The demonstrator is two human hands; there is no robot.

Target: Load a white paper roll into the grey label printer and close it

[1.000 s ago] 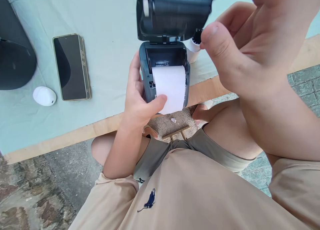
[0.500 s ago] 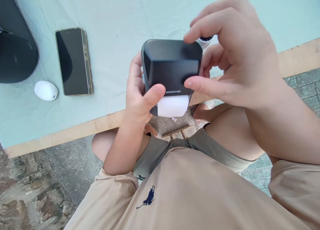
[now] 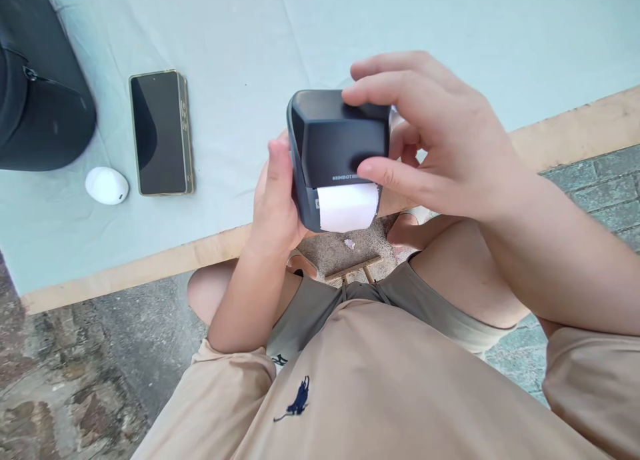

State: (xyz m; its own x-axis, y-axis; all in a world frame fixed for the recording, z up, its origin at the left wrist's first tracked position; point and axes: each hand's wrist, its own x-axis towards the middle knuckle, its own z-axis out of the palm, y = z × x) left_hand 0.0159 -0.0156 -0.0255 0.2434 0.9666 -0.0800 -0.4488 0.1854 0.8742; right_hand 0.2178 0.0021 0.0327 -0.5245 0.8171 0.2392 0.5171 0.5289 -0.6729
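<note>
two hands are gripping the label printer [image 3: 340,147]: left hand [image 3: 275,200] cupping, right hand [image 3: 440,147] pinching its lid; paper strip [image 3: 349,207] risking jamming or tearing.

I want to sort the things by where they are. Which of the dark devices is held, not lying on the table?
The printer, gripped by both hands with white paper sticking out. The phone lies flat on the cloth.

You have a small dark grey label printer [image 3: 340,147], lid closed, held above the counter [image 3: 150,267] edge, a strip of white paper [image 3: 349,207] protruding from its front slot.
</note>
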